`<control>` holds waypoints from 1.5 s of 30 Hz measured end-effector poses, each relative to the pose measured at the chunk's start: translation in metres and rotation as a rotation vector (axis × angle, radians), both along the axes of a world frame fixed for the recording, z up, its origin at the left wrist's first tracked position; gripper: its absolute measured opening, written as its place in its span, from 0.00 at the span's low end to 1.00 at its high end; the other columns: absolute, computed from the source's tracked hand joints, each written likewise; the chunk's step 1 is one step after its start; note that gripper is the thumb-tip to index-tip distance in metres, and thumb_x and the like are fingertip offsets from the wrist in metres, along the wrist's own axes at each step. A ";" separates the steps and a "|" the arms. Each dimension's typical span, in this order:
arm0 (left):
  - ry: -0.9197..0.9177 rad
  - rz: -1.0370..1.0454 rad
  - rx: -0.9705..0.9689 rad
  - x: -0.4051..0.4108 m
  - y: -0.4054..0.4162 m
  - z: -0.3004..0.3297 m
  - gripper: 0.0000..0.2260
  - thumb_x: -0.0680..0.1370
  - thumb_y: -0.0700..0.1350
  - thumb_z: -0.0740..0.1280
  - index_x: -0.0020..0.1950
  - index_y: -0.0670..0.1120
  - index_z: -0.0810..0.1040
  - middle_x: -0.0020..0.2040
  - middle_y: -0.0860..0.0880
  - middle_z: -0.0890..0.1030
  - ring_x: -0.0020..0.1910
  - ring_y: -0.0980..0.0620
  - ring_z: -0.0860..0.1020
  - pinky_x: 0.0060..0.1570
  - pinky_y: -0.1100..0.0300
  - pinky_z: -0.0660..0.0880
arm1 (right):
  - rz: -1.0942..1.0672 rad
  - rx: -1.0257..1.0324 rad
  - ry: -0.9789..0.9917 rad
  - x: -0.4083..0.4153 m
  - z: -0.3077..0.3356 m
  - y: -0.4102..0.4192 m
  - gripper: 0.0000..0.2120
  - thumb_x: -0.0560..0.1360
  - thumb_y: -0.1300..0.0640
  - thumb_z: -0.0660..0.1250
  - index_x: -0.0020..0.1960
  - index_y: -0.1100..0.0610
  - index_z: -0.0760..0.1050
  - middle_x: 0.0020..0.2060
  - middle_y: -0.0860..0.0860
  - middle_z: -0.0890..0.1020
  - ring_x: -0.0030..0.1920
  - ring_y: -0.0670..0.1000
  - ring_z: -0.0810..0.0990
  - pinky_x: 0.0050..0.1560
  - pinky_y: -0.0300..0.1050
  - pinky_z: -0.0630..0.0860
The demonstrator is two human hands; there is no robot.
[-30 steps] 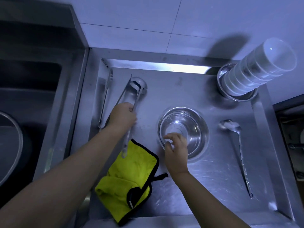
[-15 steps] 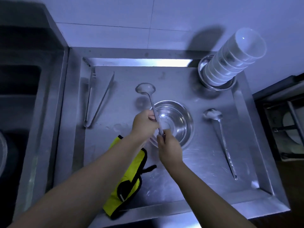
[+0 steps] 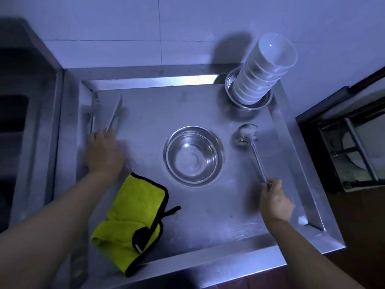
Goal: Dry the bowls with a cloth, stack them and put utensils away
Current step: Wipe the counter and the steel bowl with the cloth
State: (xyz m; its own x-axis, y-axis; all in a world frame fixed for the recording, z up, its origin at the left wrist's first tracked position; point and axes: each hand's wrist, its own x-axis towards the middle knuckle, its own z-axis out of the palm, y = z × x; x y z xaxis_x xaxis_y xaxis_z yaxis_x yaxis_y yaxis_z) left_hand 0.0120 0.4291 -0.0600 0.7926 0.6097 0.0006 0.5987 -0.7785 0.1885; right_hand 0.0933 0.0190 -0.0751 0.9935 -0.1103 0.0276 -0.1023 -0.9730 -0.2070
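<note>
Steel tray, left hand on tongs, right hand gripping ladles

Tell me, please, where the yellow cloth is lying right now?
The yellow cloth lies crumpled at the tray's front left, just below the left hand and left of the steel bowl.

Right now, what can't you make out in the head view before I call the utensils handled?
- Left hand on the tongs: motion blur and the back of the hand hide its fingers, so the grip is unclear.
- Ladle handle end: hidden inside the right hand.
- White bowls: overlapping rims blur together, count uncertain.
- Steel bowl: glare; wetness unreadable.
</note>
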 end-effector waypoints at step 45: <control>-0.168 -0.173 -0.525 -0.084 -0.153 0.001 0.11 0.78 0.40 0.61 0.57 0.44 0.79 0.55 0.45 0.81 0.54 0.43 0.79 0.49 0.54 0.73 | 0.560 0.474 -0.193 -0.091 -0.001 0.082 0.16 0.69 0.65 0.58 0.56 0.61 0.72 0.53 0.61 0.75 0.55 0.57 0.71 0.60 0.51 0.68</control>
State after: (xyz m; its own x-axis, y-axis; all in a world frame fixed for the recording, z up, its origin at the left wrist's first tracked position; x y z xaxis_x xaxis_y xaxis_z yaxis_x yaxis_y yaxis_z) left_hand -0.0723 0.2764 -0.0590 0.8958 0.4242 -0.1327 0.3999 -0.6389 0.6571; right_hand 0.0027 0.1007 -0.0765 0.8871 0.3655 0.2819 0.4610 -0.6712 -0.5805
